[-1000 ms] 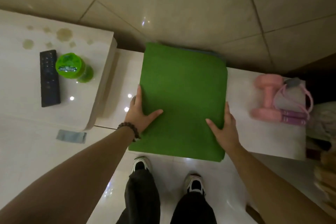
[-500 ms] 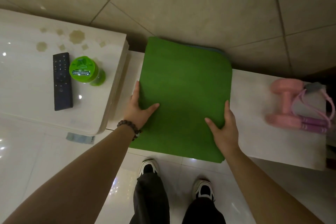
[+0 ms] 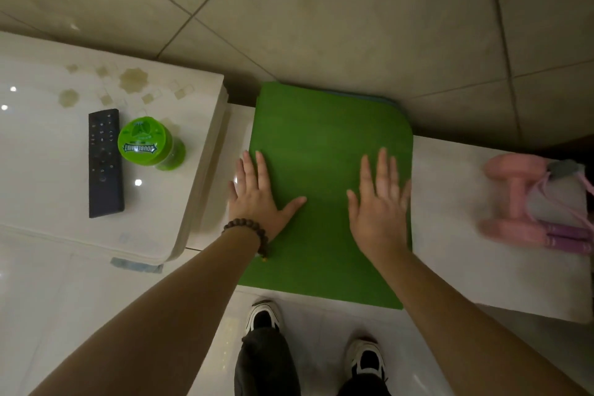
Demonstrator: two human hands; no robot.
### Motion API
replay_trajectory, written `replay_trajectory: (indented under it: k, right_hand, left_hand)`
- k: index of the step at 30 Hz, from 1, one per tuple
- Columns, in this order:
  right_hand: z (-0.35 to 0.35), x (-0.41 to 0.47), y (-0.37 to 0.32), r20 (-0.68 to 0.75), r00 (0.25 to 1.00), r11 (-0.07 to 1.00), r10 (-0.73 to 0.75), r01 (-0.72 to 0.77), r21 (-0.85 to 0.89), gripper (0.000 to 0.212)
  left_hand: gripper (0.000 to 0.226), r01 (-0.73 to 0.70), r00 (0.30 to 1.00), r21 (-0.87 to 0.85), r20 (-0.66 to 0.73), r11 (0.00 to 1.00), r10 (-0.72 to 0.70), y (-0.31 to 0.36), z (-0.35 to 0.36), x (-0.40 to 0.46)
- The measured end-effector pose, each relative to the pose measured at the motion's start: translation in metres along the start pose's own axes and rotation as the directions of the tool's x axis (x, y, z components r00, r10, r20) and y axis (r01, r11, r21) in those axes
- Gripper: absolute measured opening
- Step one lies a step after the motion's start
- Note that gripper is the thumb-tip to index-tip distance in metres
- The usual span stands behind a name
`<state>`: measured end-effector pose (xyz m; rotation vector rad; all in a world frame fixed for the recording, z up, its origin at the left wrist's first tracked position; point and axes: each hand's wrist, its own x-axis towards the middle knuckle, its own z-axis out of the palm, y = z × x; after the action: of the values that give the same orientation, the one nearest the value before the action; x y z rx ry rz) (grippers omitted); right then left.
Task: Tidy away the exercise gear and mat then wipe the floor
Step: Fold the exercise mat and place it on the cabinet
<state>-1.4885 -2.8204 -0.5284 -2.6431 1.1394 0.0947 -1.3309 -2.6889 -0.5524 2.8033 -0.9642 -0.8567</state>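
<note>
A black remote (image 3: pixel 105 163) lies just beside a green Doublemint tub (image 3: pixel 144 142) on the white cabinet (image 3: pixel 48 202).

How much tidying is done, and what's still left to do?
Done: the green mat lies folded on the low white shelf, with the pink dumbbell and skipping rope beside it. In hand: the left hand and right hand press the mat flat. Left: wiping the floor; no cloth is in view.

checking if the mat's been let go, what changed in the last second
Both hands released the mat's side edges: the left hand and right hand now lie flat on top, fingers straight. The mat, dumbbell and remote stayed put.
</note>
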Motion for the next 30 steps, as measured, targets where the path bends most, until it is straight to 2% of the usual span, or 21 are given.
replay_trajectory:
  k: [3, 6, 10, 13, 15, 17, 19, 22, 25, 28, 30]
  right_hand:
    - [-0.001, 0.060, -0.056, -0.007, 0.968, 0.968, -0.249, 0.249, -0.018, 0.059]
    - [0.010, 0.114, -0.097, 0.097, 0.940, 0.935, -0.327, 0.337, -0.108, 0.054]
    - [0.042, 0.142, -0.098, 0.303, 0.934, 0.961, -0.190, 0.240, -0.138, 0.058]
    - [0.034, 0.149, -0.090, 0.372, 0.898, 0.948, -0.234, 0.296, -0.117, 0.064]
    - [0.023, 0.143, -0.060, 0.312, 0.934, 0.969, -0.173, 0.218, -0.115, 0.067]
    - [0.018, 0.121, -0.013, 0.220, 0.975, 0.990, 0.017, 0.014, -0.141, 0.069]
    - [0.018, 0.093, 0.024, 0.241, 0.963, 0.980, 0.124, -0.081, -0.180, 0.071]
    - [0.012, 0.095, 0.034, 0.375, 0.920, 0.987, 0.115, -0.062, -0.150, 0.073]
    - [-0.014, 0.106, 0.029, 0.515, 0.849, 0.990, 0.117, -0.056, -0.133, 0.081]
    - [-0.031, 0.074, 0.018, 0.415, 0.907, 0.994, 0.067, -0.027, -0.103, 0.078]
    - [-0.029, 0.024, 0.000, 0.328, 0.942, 0.993, -0.068, 0.095, -0.068, 0.078]
  left_hand:
    - [0.123, 0.022, 0.999, 0.059, 0.029, 0.998, -0.024, -0.004, 0.014, 0.008]
    - [0.124, 0.035, 0.999, 0.084, -0.020, 0.996, -0.034, -0.005, 0.024, 0.010]
    - [0.123, 0.047, 0.998, 0.090, -0.039, 0.995, -0.044, -0.005, 0.027, 0.012]
    - [0.123, 0.048, 0.998, 0.104, -0.031, 0.993, -0.045, -0.003, 0.026, 0.010]
    - [0.123, 0.052, 0.998, 0.107, -0.032, 0.993, -0.049, -0.001, 0.026, 0.011]
    - [0.123, 0.055, 0.998, 0.105, -0.041, 0.993, -0.051, -0.001, 0.025, 0.010]
    - [0.122, 0.053, 0.998, 0.112, -0.039, 0.992, -0.048, -0.002, 0.027, 0.010]
    - [0.124, 0.051, 0.999, 0.100, -0.015, 0.994, -0.050, -0.001, 0.024, 0.010]
    - [0.122, 0.026, 0.996, 0.067, 0.085, 0.997, -0.032, -0.001, 0.007, 0.004]
    - [0.120, -0.069, 0.997, 0.128, 0.055, 0.989, 0.062, -0.008, -0.011, -0.028]
    - [0.127, -0.189, 0.981, 0.215, 0.087, 0.958, 0.174, -0.015, -0.013, -0.062]
